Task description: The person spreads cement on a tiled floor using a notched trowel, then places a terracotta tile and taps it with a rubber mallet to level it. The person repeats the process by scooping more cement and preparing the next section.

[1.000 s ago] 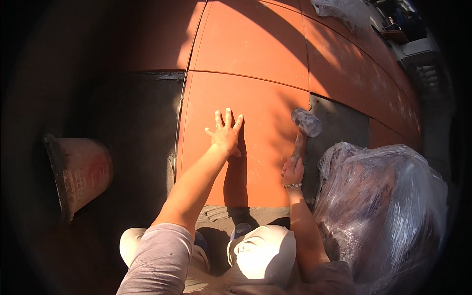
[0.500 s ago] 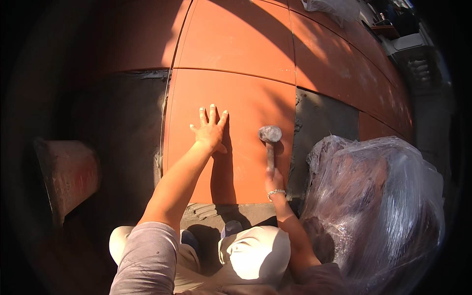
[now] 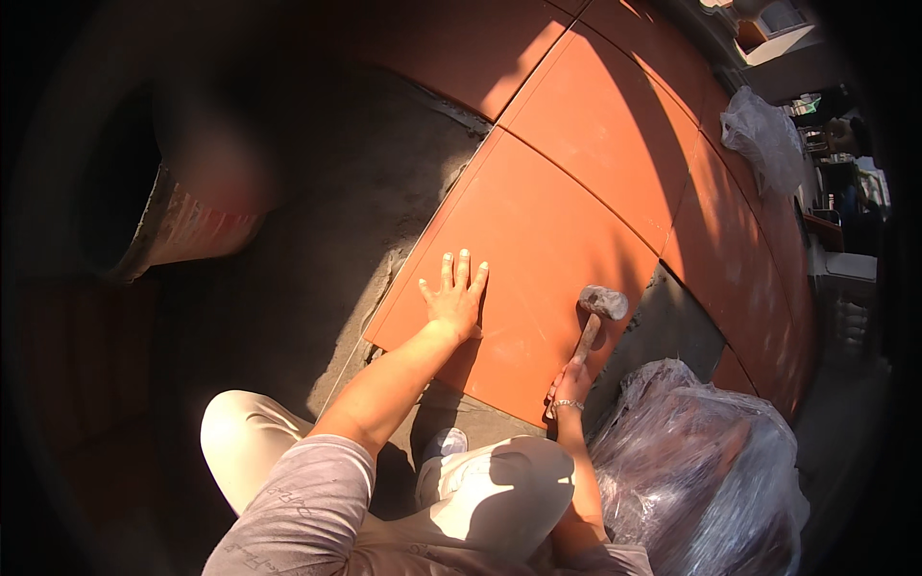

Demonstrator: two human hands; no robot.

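My left hand lies with fingers spread on a square terracotta-coloured tile. My right hand is closed round the handle of a mallet with a pale, dirty cylindrical head. The head is over the right part of that tile; whether it touches the surface I cannot tell. Along the tile's left side and lower end is grey mortar with a thin pale line. My bent knees are below the tile.
A stained bucket sits at left in shadow. Several laid tiles extend beyond. A plastic-wrapped bundle is at lower right, beside grey mortar. Crumpled clear plastic lies upper right, before indistinct clutter.
The view has turned, so the tiles appear tilted and the bucket higher. The mallet has moved with my right hand toward the tile's right part. My left hand stays spread on the tile.
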